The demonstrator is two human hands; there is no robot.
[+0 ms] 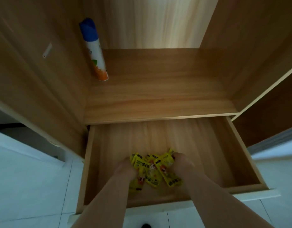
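Reaching down into the open wooden drawer [244,155], both hands close on a bunch of yellow snack packets [156,170] that lies near the drawer's front, about midway across. The left hand [125,168] grips the left side of the bunch with curled fingers, and the right hand [181,163] pinches the right side, its fingertips at the packets' upper corner. On the cabinet shelf [158,96] above the drawer, a spray can [95,51] with a blue cap stands at the far left, beside the side panel.
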